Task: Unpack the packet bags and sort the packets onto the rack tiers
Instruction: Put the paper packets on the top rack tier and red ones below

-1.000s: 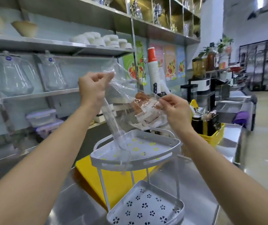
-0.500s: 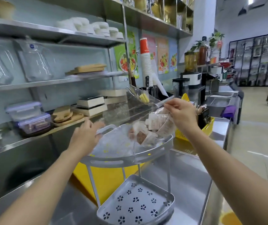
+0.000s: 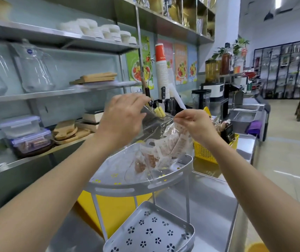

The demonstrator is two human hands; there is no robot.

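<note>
Two hands were raised in front of us over a grey two-tier rack (image 3: 142, 185) that stood on the steel bench (image 3: 216, 202). Our right hand (image 3: 198, 124) had its grip pressed together, thumb and forefinger pinching the top edge of a clear packet bag (image 3: 163, 151). The bag hung down from that pinch, and its lower end sagged onto the rack's upper tier (image 3: 185, 166), towards the right side of that tray. Inside it we could see several white packets (image 3: 174, 146) with reddish-brown panels, bunched together and leaning at angles; how many there were we could not tell through the creased plastic. Our left hand (image 3: 122, 119) hovered just left of the bag's mouth, seen from the back, with fingers loosely spread. It was blurred, and we could not tell whether the fingertips touched the plastic or held any of it. The lower tier (image 3: 153, 231), pierced with flower-shaped holes, carried nothing that we could see. A yellow board (image 3: 116, 210) lay on the bench behind the rack's legs, and a yellow basket (image 3: 207, 151) stood just beyond the rack to the right. A tall stack of paper cups (image 3: 162, 70) rose behind our hands.
</note>
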